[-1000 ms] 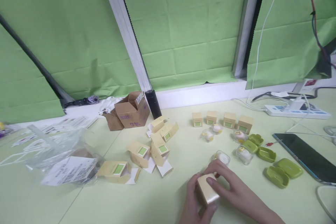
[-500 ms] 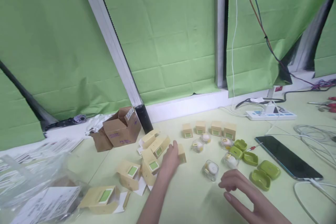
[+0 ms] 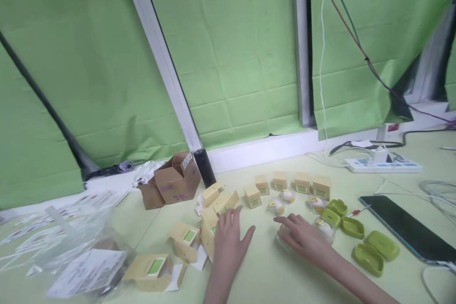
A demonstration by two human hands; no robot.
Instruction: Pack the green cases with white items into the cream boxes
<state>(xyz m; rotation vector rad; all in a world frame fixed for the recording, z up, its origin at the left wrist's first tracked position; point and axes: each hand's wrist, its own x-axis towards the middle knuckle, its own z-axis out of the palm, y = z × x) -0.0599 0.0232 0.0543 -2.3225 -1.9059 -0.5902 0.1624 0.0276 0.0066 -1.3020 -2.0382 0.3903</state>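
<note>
My left hand [image 3: 231, 232] is open, its thumb spread from the fingers, beside several opened cream boxes [image 3: 210, 232] with green labels. It holds nothing. Just beyond it stands a closed small cream box [image 3: 252, 196], apart from the fingers, at the left end of a row with other closed boxes [image 3: 280, 181]. My right hand [image 3: 299, 236] reaches in with its fingers stretched to the left. A clear plastic case [image 3: 280, 241] is mostly hidden beneath it; whether they touch I cannot tell. Other clear round cases with white and yellow contents [image 3: 276, 206] lie behind that hand.
Green cases [image 3: 369, 259], some opened, lie at the right beside a phone [image 3: 409, 225] on a cable. Behind are a power strip [image 3: 383, 165], a brown carton [image 3: 178, 178] and a black cylinder [image 3: 204, 167]. Plastic bags [image 3: 81, 240] with papers are at the left.
My left hand has let go of the small cream box, which now stands by the row, and drawn back. My right hand has moved left over a clear case. The view has shifted slightly.
</note>
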